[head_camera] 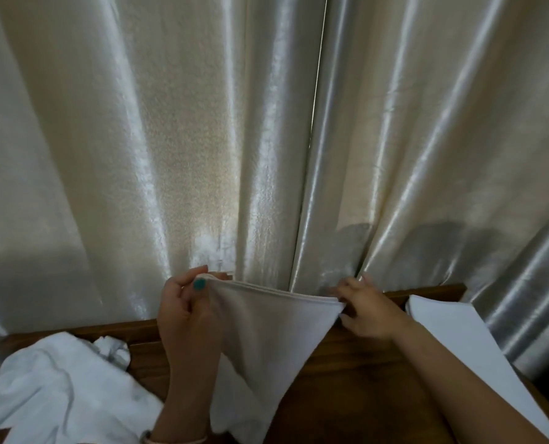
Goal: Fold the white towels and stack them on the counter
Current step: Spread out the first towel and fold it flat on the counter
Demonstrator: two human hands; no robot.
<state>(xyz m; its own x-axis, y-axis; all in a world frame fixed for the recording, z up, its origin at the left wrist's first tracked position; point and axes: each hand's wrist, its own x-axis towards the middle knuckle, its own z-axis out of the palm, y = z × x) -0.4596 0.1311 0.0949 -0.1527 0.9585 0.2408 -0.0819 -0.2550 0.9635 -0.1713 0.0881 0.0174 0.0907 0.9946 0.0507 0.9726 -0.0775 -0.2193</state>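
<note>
Towel (266, 331) stretched btwn hands, left (183, 302) & right (363, 310) pinching top corners, no legible text

The towel (266, 341) pinched between both hands was matt white cloth, softly napped. Left of that grip lay crumpled matt cloth (52, 392); beneath it, polished dark wood (356, 379); behind it, glossy satin curtains (170, 139).
</note>
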